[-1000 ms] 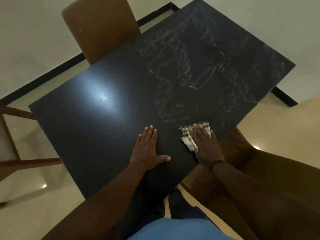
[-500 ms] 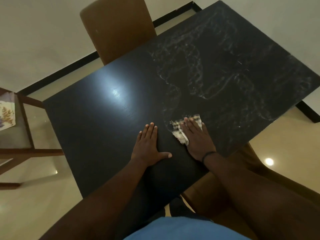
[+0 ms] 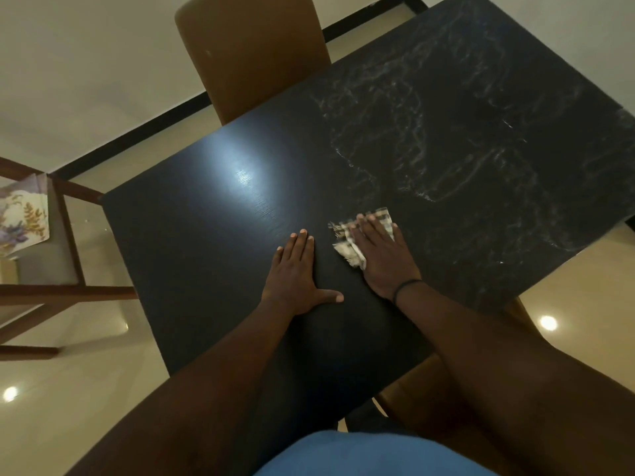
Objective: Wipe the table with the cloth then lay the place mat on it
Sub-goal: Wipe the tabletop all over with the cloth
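A black table [image 3: 192,242] fills the view; its right half carries whitish smear marks [image 3: 429,142], its left half is plain and glossy. My right hand [image 3: 381,259] presses flat on a small checked cloth [image 3: 347,249] near the table's middle front. The cloth pokes out at the fingertips and on the left side of the hand. My left hand [image 3: 292,276] lies flat on the bare tabletop just left of it, fingers together and thumb out, holding nothing. A floral place mat [image 3: 20,221] rests on a chair seat at the far left edge.
A brown padded chair [image 3: 251,53] stands at the table's far side. Another brown chair [image 3: 446,410] is tucked under the near right edge. A wooden-framed chair [image 3: 65,290] with the mat stands to the left. Glossy cream floor [image 3: 68,417] surrounds the table.
My right hand has slid the cloth leftward and a little away from me across the table, closer to my left hand. The view has shifted, bringing the place mat into sight at left.
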